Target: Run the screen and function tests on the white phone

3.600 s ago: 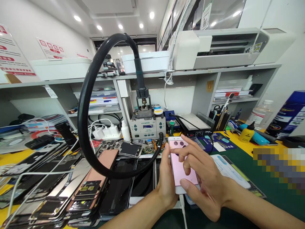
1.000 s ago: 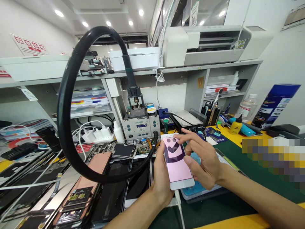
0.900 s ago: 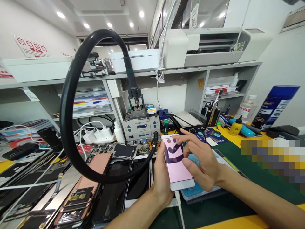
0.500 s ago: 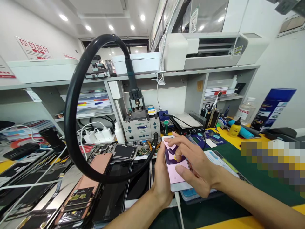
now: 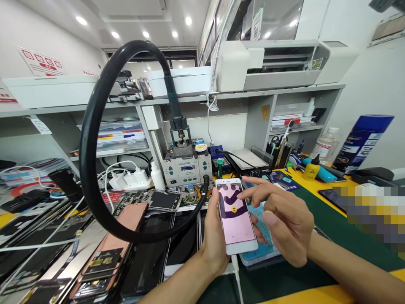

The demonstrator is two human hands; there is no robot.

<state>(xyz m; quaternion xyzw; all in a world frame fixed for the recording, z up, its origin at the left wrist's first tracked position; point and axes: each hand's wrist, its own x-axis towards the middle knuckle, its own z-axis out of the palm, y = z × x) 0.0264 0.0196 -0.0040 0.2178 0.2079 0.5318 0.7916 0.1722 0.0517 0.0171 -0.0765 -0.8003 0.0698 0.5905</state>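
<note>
Green matting [image 5: 335, 221] lay over part of a yellow worktop [image 5: 332, 295], under a white ceiling with small round lamps. The left hand [image 5: 212, 234] held a white phone [image 5: 236, 230] upright and tilted back above the bench, thumb along one edge and fingertips showing past the other. Its lit screen was pink, with dark curved shapes and a small yellow mark. The right hand [image 5: 289, 221] held nothing; its fingers were loosely spread, with one fingertip over the screen's edge, and whether it touched the glass could not be told. From just below the phone a white cable [image 5: 237, 274] ran down, and a blue item [image 5: 264, 249] lay beneath and beside it. Left of the hands were dark phone parts, a rose-coloured panel [image 5: 133, 217] among them. Behind stood a grey control unit [image 5: 188, 173], its thick black hose [image 5: 88, 147] looping high. Near it were a white power strip [image 5: 137, 179] and a white bottle [image 5: 157, 176]. Further right stood a yellow bottle [image 5: 311, 169] and a blue can [image 5: 363, 143]. Shelving [image 5: 265, 93] carried a white machine [image 5: 234, 63].
</note>
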